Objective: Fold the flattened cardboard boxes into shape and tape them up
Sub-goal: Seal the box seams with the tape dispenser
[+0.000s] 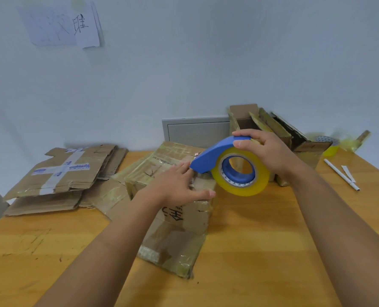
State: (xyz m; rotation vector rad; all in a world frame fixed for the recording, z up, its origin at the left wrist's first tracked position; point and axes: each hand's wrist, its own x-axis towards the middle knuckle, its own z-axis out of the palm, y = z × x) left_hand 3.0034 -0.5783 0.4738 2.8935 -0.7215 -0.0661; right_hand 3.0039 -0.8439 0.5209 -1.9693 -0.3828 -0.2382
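While the creased, tape-patched cardboard box (pixel 173 220) is pressed flat-fingered by the left hand (pixel 179 185) mid-table, a blue tape dispenser (pixel 230 167) is gripped by the right hand (pixel 266 151); bare wooden table (pixel 261 251) is seen to the right.

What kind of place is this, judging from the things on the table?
Probably a simple packing or workshop corner. On a scratched wooden table against a plain wall lie a pile of flattened cardboard boxes, some already folded boxes, and the right hand holds a blue tape dispenser.
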